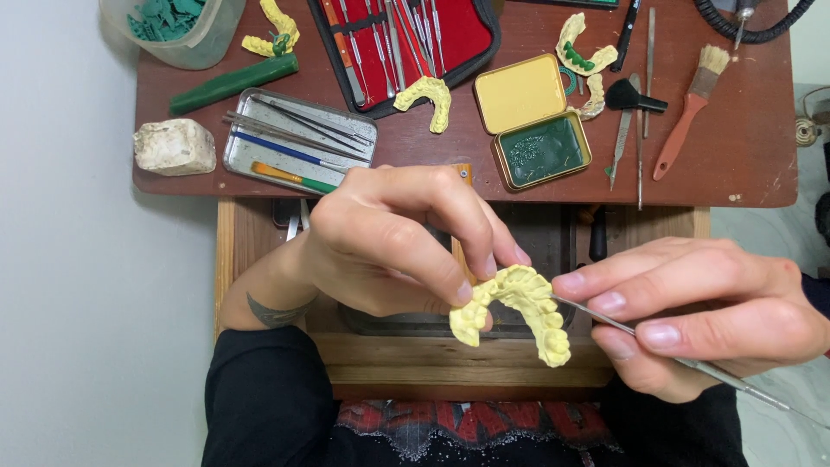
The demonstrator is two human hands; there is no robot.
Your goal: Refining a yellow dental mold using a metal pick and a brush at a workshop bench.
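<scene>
My left hand pinches a pale yellow horseshoe-shaped dental cast between thumb and fingers, over the wooden tray below the bench. My right hand grips a thin metal carving tool like a pen. Its tip touches the right side of the cast.
On the brown bench lie an open yellow tin with green wax, a metal tray of instruments, a red instrument case, more yellow casts, a green wax stick, brushes, a white stone block and a plastic tub.
</scene>
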